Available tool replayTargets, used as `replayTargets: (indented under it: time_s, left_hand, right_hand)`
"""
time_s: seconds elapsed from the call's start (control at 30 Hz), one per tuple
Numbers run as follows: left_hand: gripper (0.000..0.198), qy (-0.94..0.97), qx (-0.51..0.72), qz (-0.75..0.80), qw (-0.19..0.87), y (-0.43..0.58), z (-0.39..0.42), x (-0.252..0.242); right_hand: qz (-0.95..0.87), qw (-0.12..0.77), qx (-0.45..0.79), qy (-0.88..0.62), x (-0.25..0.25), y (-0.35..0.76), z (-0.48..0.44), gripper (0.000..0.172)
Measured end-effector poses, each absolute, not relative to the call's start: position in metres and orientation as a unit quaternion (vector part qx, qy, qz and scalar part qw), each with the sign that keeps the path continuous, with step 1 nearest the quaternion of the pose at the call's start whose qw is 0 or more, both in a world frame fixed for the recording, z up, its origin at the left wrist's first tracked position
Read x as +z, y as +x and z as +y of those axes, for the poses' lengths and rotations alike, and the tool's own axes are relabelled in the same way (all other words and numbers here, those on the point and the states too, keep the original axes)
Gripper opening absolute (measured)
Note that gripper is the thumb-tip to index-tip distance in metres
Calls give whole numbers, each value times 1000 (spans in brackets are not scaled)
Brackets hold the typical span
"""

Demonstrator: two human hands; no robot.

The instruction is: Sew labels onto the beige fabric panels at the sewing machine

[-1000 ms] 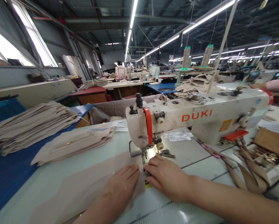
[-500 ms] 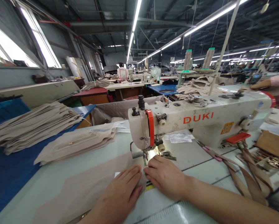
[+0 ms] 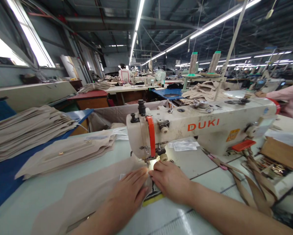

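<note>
A beige fabric panel (image 3: 87, 182) lies on the sewing machine table, its right edge under the needle area of a white sewing machine (image 3: 178, 124). A metal zipper (image 3: 81, 222) shows on the panel, partly covered by my left forearm. My left hand (image 3: 131, 186) rests flat on the panel, fingers stretched toward the presser foot (image 3: 150, 161). Just right of the needle, my right hand (image 3: 170, 179) has its fingers bent and drawn together at the panel's edge; its fingertips partly hide the fabric there. A small white label (image 3: 122, 176) peeks out by my left fingers.
Zippered fabric pieces (image 3: 65, 151) are stacked to the left, beside a taller beige pile (image 3: 28, 130). White slips (image 3: 184, 145) lie behind the needle. Scissors (image 3: 216, 160), straps (image 3: 246, 182) and a parts tray (image 3: 273, 166) are at right. Another person (image 3: 290, 98) sits far right.
The camera view has turned slightly right, so the machine appears further left. Both hands stay at the needle, with my right fingers slightly closer to it. The person at far right shows more.
</note>
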State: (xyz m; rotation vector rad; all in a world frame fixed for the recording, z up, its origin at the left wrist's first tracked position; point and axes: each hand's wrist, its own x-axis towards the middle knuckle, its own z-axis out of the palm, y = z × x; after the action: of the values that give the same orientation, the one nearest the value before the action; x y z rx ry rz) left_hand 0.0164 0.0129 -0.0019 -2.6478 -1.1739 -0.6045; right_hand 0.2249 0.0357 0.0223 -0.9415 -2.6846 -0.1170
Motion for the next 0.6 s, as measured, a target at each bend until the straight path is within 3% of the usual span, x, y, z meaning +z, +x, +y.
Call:
replayTargets:
  time_s: [0.6]
  left_hand:
    - [32,-891,-262,-360,88,16,24,-3]
  right_hand:
    - [-930,138,-31,-339,24,223,36,14]
